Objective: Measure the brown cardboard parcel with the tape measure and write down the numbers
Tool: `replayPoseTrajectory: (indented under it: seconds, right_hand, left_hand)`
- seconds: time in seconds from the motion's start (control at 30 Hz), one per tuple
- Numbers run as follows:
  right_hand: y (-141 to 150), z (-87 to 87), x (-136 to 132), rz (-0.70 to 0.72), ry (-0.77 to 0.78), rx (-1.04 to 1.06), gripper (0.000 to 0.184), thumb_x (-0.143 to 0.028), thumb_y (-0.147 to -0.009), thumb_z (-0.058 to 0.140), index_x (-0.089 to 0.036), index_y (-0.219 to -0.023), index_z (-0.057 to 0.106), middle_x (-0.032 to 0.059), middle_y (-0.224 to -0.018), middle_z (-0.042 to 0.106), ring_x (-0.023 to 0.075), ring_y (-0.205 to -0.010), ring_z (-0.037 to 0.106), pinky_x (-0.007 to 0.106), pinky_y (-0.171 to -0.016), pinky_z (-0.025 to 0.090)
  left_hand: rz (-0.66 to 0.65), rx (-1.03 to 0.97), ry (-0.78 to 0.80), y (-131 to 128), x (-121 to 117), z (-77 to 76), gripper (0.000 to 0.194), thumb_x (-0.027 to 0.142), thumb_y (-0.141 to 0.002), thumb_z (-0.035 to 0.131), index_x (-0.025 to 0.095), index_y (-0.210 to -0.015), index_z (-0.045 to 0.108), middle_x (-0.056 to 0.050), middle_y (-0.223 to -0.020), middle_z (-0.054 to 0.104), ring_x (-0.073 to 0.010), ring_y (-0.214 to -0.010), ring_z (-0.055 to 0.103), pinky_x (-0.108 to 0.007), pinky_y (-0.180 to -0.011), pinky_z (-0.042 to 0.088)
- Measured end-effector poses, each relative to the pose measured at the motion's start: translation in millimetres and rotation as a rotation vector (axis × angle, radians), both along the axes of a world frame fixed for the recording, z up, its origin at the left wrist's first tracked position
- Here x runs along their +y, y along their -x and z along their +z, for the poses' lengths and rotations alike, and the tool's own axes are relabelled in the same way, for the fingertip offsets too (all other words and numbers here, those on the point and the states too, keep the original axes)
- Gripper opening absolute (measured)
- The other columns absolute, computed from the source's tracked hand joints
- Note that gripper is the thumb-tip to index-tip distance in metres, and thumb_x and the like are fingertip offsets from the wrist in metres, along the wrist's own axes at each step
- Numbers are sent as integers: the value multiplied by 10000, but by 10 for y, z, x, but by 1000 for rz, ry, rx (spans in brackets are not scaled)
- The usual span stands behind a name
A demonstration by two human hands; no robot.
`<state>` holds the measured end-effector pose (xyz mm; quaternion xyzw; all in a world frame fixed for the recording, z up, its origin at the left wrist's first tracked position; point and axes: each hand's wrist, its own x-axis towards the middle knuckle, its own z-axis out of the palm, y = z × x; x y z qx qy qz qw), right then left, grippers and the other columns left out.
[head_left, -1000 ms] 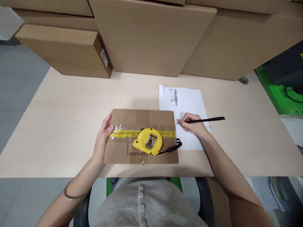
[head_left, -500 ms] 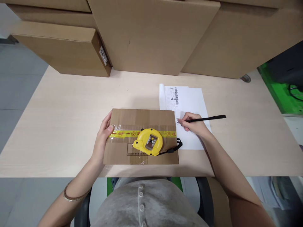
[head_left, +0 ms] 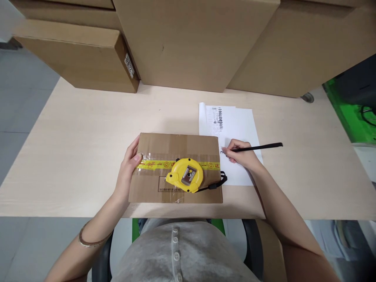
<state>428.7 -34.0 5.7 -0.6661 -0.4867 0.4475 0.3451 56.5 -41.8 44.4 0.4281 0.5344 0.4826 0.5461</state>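
Observation:
A brown cardboard box [head_left: 176, 145] with a strip of yellow printed tape lies near the front of the table. On top of it rests a yellow tape measure [head_left: 182, 176], its black wrist strap [head_left: 217, 184] hanging over the right edge. My left hand [head_left: 127, 170] grips the box's left side, thumb on top and the other fingers mostly hidden behind it. In my right hand [head_left: 241, 153] is a black pen [head_left: 266, 146], pinched, its tip at the white paper [head_left: 239, 172]. Part of the paper is covered by the box.
Large cardboard boxes stand along the back: a flat one [head_left: 76, 58] at left, a tall one [head_left: 188, 47] in the middle and another [head_left: 282, 55] at right. A round metal-rimmed hole [head_left: 307, 98] is in the table [head_left: 73, 156] at back right.
The whole view has shifted slightly. My right hand stays at the paper with the pen, moving only a little; the left hand, box and tape measure keep their places.

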Motion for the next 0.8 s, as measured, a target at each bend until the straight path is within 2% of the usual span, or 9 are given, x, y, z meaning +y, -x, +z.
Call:
replayPoseTrajectory:
  seconds: [0.63,0.8]
  right_hand:
    - [-5,41,-10,41,18,-47,449,-481,-708,842,-248,-563,486,-27,-435,551,101,-373,459,243,-393,365]
    - [-9,27,-2,65,27,-68,480,-553,-713,828,-248,-581,481,-28,-452,554,98,-385,451,243,-410,355]
  left_hand:
    - [-2,-24,6,8,10,-2,526,539,-919,703,377,-1418,667,39,-1639,543,-352,-1596,374,-494,-1327,316]
    - [-32,-17,-5,45,27,-50,556,528,-940,677,353,-1466,627,15,-1659,522,-351,-1603,364,-510,-1327,310]
